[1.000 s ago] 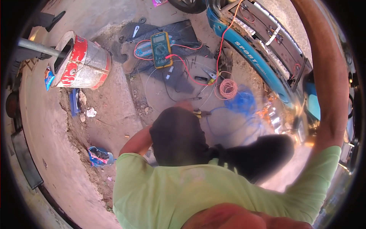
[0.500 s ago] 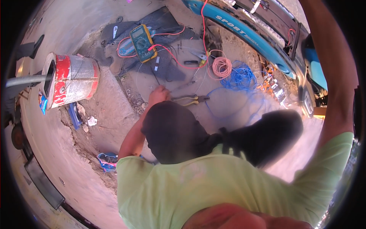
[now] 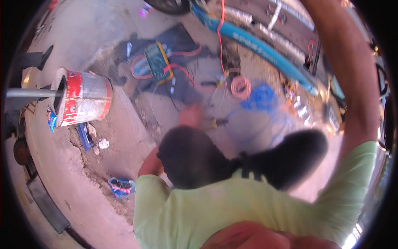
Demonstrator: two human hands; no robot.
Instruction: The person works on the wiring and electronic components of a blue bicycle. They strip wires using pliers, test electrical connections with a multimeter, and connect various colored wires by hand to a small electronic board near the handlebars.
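Note:
My left hand (image 3: 192, 115) is low over the ground in front of my knee, at the handle end of a pair of pliers (image 3: 220, 122). Motion smears its fingers, and the hand and knee hide much of the pliers. My right arm (image 3: 342, 62) reaches up past the top edge, so the right hand is out of sight. Beyond my left hand lies a yellow-edged multimeter (image 3: 158, 63) with a red lead (image 3: 186, 74) running from it. Right of the meter are a pink wire coil (image 3: 240, 87) and a tangled blue wire coil (image 3: 261, 98).
A red and white bucket (image 3: 89, 97) lies tipped at the left, a grey pole at its mouth. A long blue panel (image 3: 253, 43) belongs to a vehicle at the upper right. Dark sheeting (image 3: 182, 37) lies under the meter. A person's dark shoe (image 3: 45, 57) shows at the far left.
My left hand has moved right, closer to the pliers' handles. The whole view has shifted, so things on the ground appear lower. My right arm stays raised.

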